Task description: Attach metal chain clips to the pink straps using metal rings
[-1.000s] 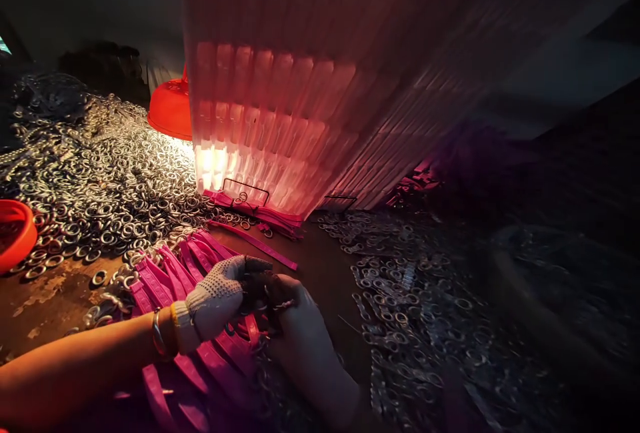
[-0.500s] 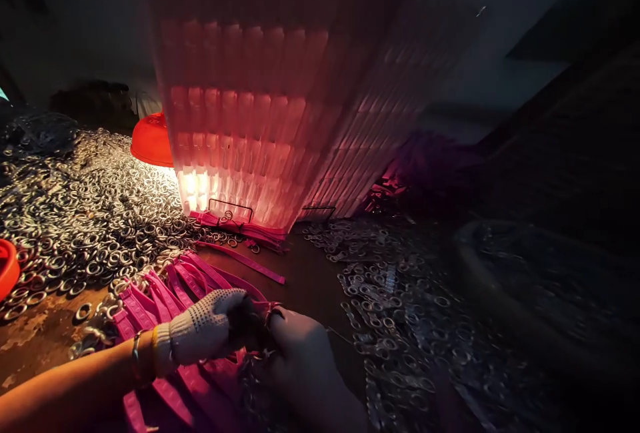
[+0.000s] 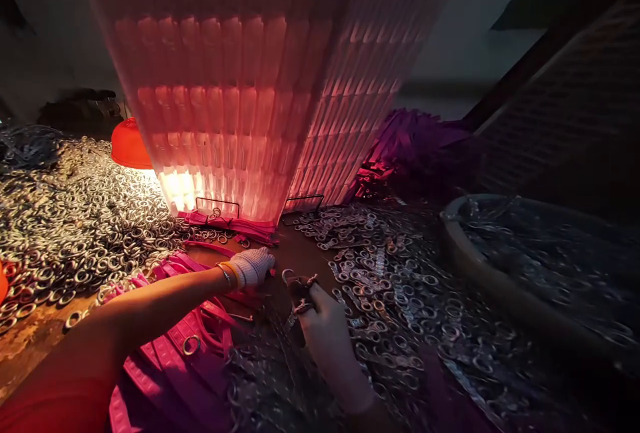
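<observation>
Folds the fingers of the gloved left hand (image 3: 253,267) downward, close over the surface (image 3: 305,254); cannot tell, with the fingertips turned away, grasping from mere curling. Bends the fingers of the right hand (image 3: 323,323), darkly covered and tied with cord, with a curved metal piece (image 3: 287,275) at the tips; cannot tell, in such shadow, pinching from touching. Wears a bracelet (image 3: 227,275) on the left wrist, beside the glove's yellow edge. Stretches the left arm across pink straps (image 3: 167,383), fanned below and beside the forearm, with one metal ring (image 3: 191,345) lying on top. Has dim metal pieces (image 3: 260,373) between straps and right forearm, and scattered metal links (image 3: 380,286) past the right hand. Faces, farther out, a pink bundle (image 3: 235,224) at the foot of a ridged translucent panel (image 3: 215,109), with a second panel (image 3: 350,86) alongside; at left, a bright pile of rings (image 3: 85,209) beside a red lamp (image 3: 129,145); at right, a wide round container (image 3: 453,219) near a purple heap (image 3: 415,139).
</observation>
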`<state>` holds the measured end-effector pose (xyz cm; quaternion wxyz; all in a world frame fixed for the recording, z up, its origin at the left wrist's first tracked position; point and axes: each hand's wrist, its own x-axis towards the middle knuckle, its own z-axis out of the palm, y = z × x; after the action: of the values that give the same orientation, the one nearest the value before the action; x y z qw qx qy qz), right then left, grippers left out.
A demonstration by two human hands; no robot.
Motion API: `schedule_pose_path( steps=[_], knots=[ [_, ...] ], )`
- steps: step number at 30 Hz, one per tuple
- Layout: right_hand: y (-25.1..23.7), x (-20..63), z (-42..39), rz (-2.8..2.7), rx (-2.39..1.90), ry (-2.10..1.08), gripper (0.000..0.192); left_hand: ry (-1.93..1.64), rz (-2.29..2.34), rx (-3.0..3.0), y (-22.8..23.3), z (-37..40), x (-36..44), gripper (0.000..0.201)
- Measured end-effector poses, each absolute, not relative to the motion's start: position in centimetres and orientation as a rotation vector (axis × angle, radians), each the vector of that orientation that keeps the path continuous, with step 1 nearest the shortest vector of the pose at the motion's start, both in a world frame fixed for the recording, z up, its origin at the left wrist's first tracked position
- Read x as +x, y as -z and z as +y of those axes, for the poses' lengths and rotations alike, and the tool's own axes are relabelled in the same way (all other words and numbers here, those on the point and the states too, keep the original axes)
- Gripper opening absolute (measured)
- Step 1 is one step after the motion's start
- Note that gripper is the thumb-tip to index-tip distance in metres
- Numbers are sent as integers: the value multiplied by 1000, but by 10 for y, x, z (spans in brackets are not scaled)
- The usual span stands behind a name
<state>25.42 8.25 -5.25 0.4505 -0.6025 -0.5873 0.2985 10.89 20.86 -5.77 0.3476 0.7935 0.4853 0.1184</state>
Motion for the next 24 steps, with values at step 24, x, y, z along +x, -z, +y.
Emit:
schedule_pose_path(
  steps=[24],
  knots=[
    [38, 192, 74, -2430, -1691, 41, 19, -522, 1174, 2015, 25, 116, 24, 8]
  ],
)
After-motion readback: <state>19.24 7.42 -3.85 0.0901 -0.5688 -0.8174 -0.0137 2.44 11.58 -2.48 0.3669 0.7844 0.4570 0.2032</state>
